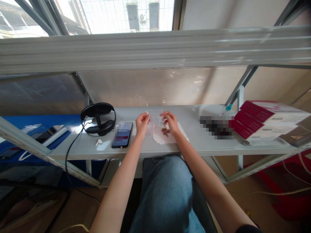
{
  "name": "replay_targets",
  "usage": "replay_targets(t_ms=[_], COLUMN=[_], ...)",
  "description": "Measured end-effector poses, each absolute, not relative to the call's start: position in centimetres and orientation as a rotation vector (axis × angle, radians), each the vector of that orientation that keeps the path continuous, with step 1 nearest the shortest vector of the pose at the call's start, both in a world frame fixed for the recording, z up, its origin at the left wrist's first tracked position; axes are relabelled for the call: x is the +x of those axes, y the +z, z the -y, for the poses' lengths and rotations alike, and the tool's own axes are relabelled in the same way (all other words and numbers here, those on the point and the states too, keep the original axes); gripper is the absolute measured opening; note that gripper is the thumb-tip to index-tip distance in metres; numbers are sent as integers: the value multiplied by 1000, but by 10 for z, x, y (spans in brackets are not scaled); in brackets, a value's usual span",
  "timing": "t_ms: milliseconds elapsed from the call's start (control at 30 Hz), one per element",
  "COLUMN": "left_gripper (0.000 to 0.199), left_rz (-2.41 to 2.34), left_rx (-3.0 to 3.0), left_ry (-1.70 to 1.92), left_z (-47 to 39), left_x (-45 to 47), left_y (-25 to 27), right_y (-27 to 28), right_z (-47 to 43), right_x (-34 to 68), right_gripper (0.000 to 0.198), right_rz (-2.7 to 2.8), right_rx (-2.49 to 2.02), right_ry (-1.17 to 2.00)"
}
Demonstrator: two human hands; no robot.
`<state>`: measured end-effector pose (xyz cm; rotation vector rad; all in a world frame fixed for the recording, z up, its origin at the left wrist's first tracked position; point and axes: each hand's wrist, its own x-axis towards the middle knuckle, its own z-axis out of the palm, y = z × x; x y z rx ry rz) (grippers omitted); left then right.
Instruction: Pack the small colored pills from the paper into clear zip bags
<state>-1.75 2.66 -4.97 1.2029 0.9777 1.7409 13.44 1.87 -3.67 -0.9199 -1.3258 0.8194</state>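
Observation:
A small clear zip bag (156, 116) with red lines along its edges is stretched between my two hands above the shelf. My left hand (142, 123) pinches its left side with thumb and fingers. On the other side my right hand (172, 123) is closed on the bag's right edge. Just below lies a sheet of white paper (160, 139), bearing a little heap of small red, yellow and brown pieces (166, 131), too small to name. More clear plastic with red lines (150, 130) shows beside the paper, partly overlapping it.
To the left are a phone (122, 135), a white earbud (98, 142) and a black headset (98, 119) with a cable. Dark red and white boxes (257, 121) are stacked at the right, beside a blurred-out dark object (217, 127). A metal beam (155, 50) crosses above the shelf.

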Motion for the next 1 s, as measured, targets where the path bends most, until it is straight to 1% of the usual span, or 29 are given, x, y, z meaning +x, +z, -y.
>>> replay_targets(t_ms=[100, 267, 400, 500, 600, 700, 833, 1000], left_gripper=[35, 37, 39, 39, 40, 39, 40, 40], left_rz=[-989, -959, -954, -969, -974, -981, -986, -982], left_rx=[1221, 1287, 1281, 1262, 1251, 1252, 1260, 1265], left_ry=[1743, 1706, 1678, 1678, 1681, 1684, 1685, 1654], left_z=[-27, -26, -22, -19, -19, -20, -20, -19], left_x=[-17, -14, -13, -14, -16, -17, -17, -16], left_y=[-50, -51, -47, -44, -43, -44, -44, -43], right_y=[-33, -31, -34, -35, -32, -30, -32, -38], right_z=[-13, -9, -14, -19, -23, -24, -26, -26], right_x=[133, 128, 129, 136, 147, 154, 151, 141], right_gripper=[31, 38, 39, 37, 30, 24, 25, 35], right_rz=[1439, 1497, 1403, 1124, 851, 730, 757, 1001], right_rx=[-926, -978, -908, -791, -628, -521, -578, -762], right_ry=[832, 942, 1094, 1248, 1341, 1387, 1418, 1375])
